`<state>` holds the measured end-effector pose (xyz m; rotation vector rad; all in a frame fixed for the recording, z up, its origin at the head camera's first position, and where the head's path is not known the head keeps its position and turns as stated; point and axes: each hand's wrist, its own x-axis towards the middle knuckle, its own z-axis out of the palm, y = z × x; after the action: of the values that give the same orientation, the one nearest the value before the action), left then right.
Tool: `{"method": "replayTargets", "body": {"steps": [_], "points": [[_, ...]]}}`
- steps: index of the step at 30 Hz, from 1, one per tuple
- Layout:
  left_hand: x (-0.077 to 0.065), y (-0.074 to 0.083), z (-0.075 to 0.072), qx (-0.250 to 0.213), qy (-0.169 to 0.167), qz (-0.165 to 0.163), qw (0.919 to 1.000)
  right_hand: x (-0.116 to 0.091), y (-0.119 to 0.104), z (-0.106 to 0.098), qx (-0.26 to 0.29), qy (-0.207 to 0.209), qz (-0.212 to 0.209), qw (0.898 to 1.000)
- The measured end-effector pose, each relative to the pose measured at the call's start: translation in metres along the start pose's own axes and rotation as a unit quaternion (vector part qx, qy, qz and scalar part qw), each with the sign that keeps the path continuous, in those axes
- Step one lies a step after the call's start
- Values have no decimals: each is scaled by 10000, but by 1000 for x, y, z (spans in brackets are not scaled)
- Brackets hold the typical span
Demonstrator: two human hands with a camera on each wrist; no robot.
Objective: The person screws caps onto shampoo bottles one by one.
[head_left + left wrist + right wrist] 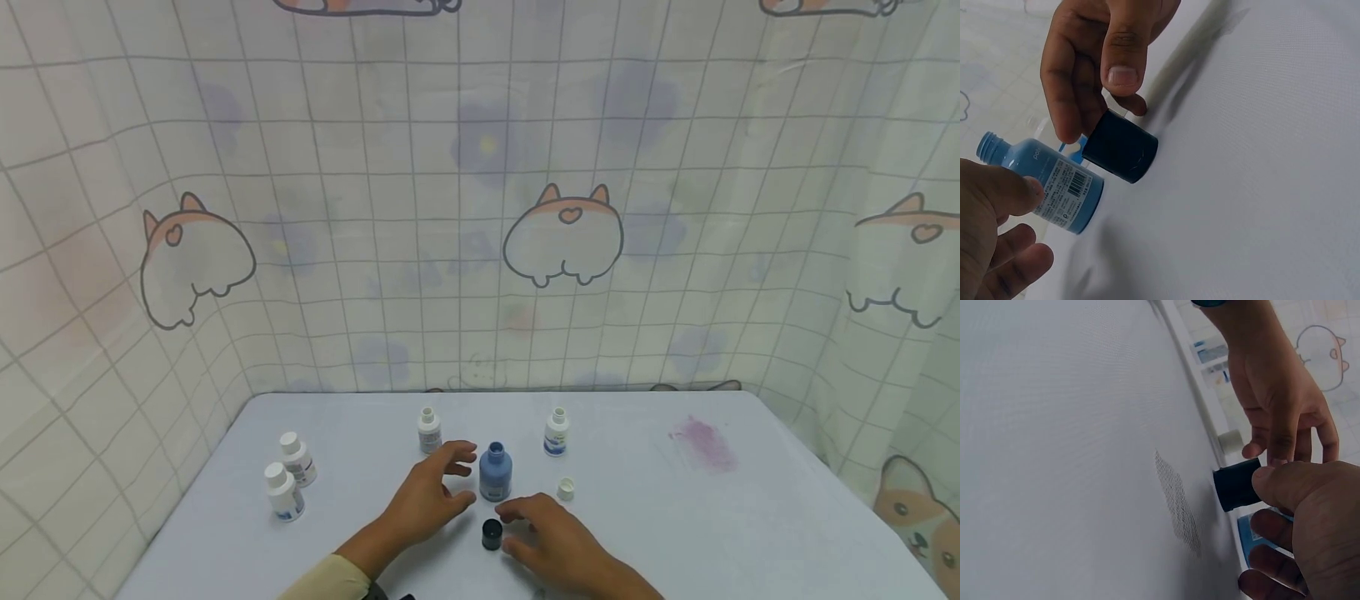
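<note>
An uncapped blue bottle [496, 477] stands upright on the table with its threaded neck bare. My left hand [431, 498] is just left of it, thumb and fingers spread apart and holding nothing. In the left wrist view, the left thumb overlaps the bottle [1063, 184]; contact there cannot be told. A black cap [491, 534] sits on the table in front of the bottle. Beside the cap on its right is my right hand [553, 542], fingers loosely bent and parted. The right thumb overlaps the cap [1235, 485] in the right wrist view, but no grip shows.
Behind the hands stand two white bottles with bare necks, one left [430, 433] and one right [557, 435]. A small white cap [566, 488] lies right of the blue bottle. Two capped white bottles [285, 496] [298, 462] stand at the left. A pink stain [705, 443] marks the table.
</note>
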<state>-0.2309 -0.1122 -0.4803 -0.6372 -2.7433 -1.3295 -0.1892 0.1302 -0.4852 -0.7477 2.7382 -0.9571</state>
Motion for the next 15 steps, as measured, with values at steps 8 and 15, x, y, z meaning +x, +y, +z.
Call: {"method": "replayTargets", "body": {"steps": [8,15], "points": [[2,-1,3,0,-23,47,10000,5,2,5,-87,57,-161,9998],[4,-3,6,33,-49,107,9999,11,1,9,-195,45,-12,9998]]}}
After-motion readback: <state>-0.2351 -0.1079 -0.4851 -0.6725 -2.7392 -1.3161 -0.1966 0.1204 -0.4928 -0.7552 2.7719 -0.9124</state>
